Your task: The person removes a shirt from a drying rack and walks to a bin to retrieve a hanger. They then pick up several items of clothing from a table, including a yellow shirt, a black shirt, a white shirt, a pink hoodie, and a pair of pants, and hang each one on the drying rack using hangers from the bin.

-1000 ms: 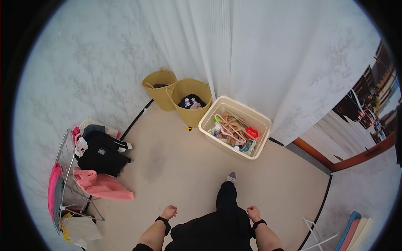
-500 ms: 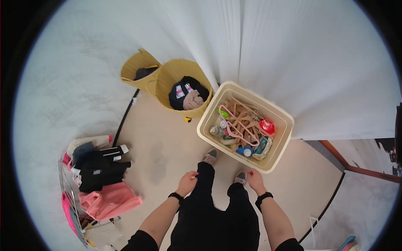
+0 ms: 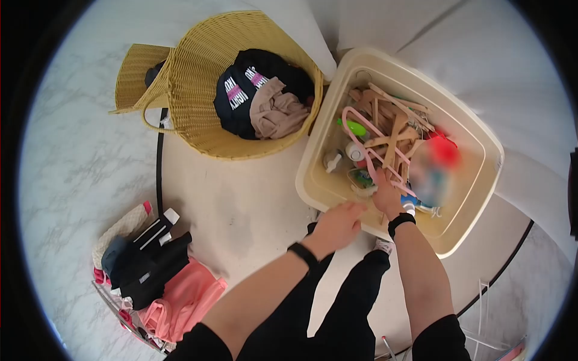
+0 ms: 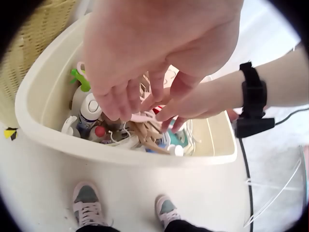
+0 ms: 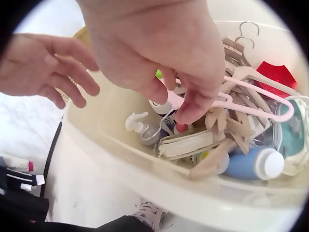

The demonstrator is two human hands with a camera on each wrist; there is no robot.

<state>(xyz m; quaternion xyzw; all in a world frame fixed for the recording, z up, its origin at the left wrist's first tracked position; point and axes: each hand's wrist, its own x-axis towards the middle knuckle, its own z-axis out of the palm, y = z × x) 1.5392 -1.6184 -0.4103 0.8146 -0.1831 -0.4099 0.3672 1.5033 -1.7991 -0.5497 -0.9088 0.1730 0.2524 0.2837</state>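
A cream plastic tub (image 3: 321,135) holds a jumble of wooden hangers (image 3: 395,135), a pink hanger (image 5: 256,111) and several bottles. My right hand (image 3: 386,195) reaches down into it. In the right wrist view, its thumb and fingertips pinch the pink hanger near the neck. The left hand (image 3: 337,225) hovers by the tub's near rim, fingers loosely spread and holding nothing. Below the right hand lie a blue bottle with a white cap (image 5: 246,162) and a pump bottle (image 5: 149,133). A red plastic item (image 5: 277,77) sits behind the hangers.
Left of the tub stands a woven basket (image 3: 198,78) with black clothing (image 3: 241,90) and a beige cloth (image 3: 277,111). Another basket (image 3: 135,78) is behind it. A black garment (image 3: 156,265) and pink garment (image 3: 180,295) hang on a rack at lower left. White curtain hangs behind the tub.
The person has stepped up to the tub and bent over it. The right hand has gone down into the tub and taken hold of the pink hanger; the left has come forward to the rim.
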